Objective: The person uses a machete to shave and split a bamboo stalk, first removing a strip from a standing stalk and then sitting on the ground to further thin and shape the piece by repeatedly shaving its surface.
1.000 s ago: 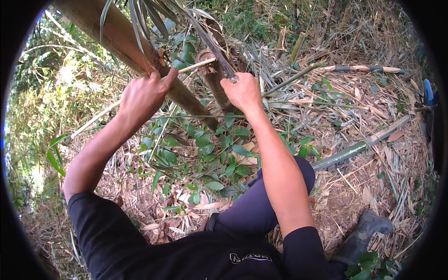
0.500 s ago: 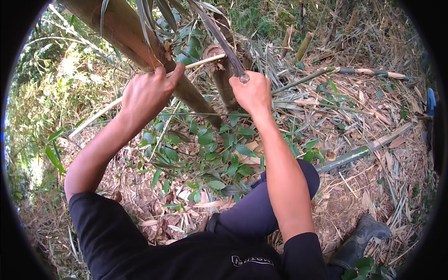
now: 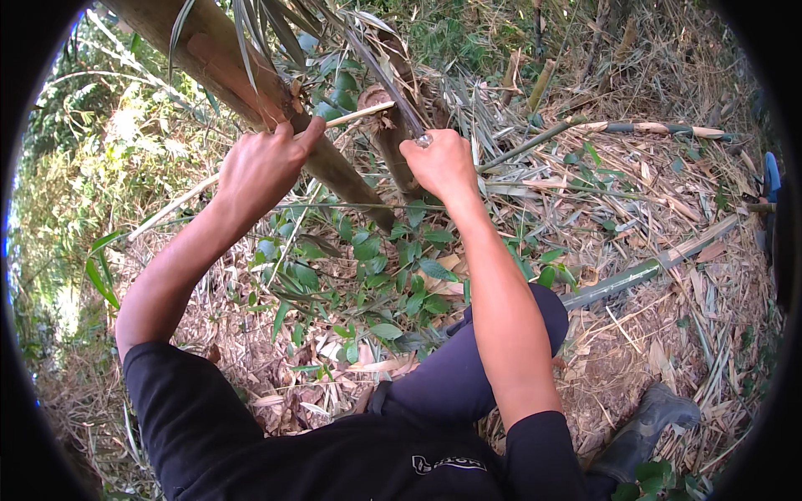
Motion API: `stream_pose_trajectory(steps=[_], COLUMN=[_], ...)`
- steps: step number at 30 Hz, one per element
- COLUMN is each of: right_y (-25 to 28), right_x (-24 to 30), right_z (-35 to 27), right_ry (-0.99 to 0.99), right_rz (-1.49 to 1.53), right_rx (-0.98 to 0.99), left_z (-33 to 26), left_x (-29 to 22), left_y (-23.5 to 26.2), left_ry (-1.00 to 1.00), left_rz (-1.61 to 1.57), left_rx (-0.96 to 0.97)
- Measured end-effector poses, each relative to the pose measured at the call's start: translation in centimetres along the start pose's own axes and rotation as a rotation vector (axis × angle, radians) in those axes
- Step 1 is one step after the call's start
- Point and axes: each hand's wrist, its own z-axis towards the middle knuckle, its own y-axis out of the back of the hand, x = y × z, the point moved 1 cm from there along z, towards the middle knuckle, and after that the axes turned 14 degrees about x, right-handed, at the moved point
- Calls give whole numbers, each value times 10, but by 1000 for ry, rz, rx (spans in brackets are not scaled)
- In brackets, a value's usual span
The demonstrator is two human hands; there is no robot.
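My left hand is closed around a thin, pale stripped stick, its thumb lying along it. The stick slants from the lower left up to a free tip at the right. My right hand grips a machete by its handle, most of which the fingers hide. The long dark blade points up and to the left, crossing close by the stick's tip; whether they touch I cannot tell. Just behind my left hand leans a thick brownish trunk. A cut stump stands behind the stick's tip.
Green-leaved plants grow below my hands. To the right, a split green bamboo pole lies on dry litter, and a partly peeled pole lies farther off. Something blue shows at the right rim. My boot is at lower right.
My right hand and the machete have shifted slightly left. The stick's tip has moved a little left and down. My left hand stays nearly in place, still gripping the stick.
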Motion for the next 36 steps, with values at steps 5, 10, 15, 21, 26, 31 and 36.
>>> stream_pose_trajectory(steps=[5,10,15,21,26,31,36], right_y=[-8,-24,11,27,-3,-6,-31], right_x=[-1,-32,21,28,0,-4,-39], right_z=[-1,24,-27,-30,-6,1,18], right_ry=[58,192,28,730,55,78,181], right_rz=[3,86,-139,293,12,33,147], right_rx=[-60,-208,-146,-530,-41,-36,-139], left_z=[-3,2,-2,3,-1,2,-1], left_x=[-2,-1,-1,-4,-3,2,-6], left_y=[-7,-7,-6,0,-5,-2,0], left_ry=[23,-18,19,19,34,55,40], left_rz=[28,28,18,19,-5,6,15], left_rx=[6,-105,-34,-32,-2,8,-7])
